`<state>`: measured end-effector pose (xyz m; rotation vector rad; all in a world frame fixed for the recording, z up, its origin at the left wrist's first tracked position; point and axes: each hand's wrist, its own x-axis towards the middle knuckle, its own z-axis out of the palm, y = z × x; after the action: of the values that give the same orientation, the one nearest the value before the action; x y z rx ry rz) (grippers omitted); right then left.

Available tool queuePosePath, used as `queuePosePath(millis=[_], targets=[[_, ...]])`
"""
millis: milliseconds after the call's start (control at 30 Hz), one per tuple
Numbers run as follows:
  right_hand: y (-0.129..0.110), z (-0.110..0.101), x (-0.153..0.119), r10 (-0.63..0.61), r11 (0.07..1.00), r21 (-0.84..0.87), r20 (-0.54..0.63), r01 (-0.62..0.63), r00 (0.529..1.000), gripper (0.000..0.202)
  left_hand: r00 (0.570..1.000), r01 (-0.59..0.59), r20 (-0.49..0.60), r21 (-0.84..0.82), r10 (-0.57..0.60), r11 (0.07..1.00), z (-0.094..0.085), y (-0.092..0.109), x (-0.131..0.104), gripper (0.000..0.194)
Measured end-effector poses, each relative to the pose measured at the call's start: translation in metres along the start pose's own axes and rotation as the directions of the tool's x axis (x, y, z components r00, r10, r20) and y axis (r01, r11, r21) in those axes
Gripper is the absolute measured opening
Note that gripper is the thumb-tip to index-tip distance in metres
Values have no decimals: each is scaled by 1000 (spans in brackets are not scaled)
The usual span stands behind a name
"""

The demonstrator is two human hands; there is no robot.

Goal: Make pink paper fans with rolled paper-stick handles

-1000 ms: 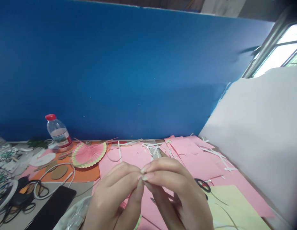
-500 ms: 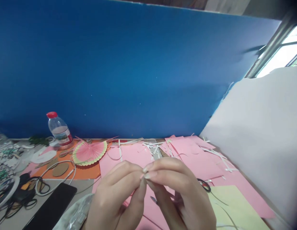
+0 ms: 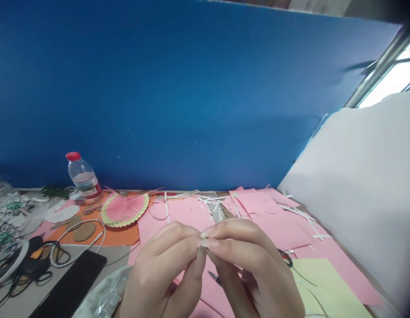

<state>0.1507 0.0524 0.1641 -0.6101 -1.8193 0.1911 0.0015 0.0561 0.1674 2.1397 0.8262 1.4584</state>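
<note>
My left hand and my right hand meet fingertip to fingertip at the lower middle of the view. Both are closed in a pinch, and a tiny pinkish bit shows between the tips, too small to name. Pink paper lies beneath them. The metal tip of a tool shows between the hands, and a black loop shows beside my right hand; the rest is hidden.
To the left are a pleated pink and yellow paper fan, a red-capped bottle, a black phone, a white cable and tangled black cords. Yellow paper and white strips lie at the right. A blue panel stands behind.
The view has shifted slightly, so the table things sit a little farther right. My hands keep their fingertips together, with only slight movement.
</note>
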Motion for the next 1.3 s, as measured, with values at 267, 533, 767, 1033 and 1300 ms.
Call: queuePosePath(millis=[267, 533, 767, 1033, 1300], targets=[[-4, 1, 4, -3, 999, -53, -39, 1, 999, 37, 1000, -2, 8, -7, 2, 1000, -1, 1, 0, 24], [-4, 2, 7, -25, 997, -78, -58, 20, 998, 35, 1000, -20, 16, -31, 21, 999, -1, 0, 1, 25], [-8, 4, 2, -41, 995, -100, -122, 28, 992, 38, 1000, -26, -16, -44, 26, 999, 2, 0, -2, 21], [-10, -1, 6, -51, 989, -145, -92, 38, 994, 32, 999, -22, 32, -33, 23, 999, -1, 2, 1, 23], [-5, 1, 6, -99, 990, -111, -58, 92, 993, 38, 996, -87, -17, -29, 87, 996, 1, 1, 5, 22]])
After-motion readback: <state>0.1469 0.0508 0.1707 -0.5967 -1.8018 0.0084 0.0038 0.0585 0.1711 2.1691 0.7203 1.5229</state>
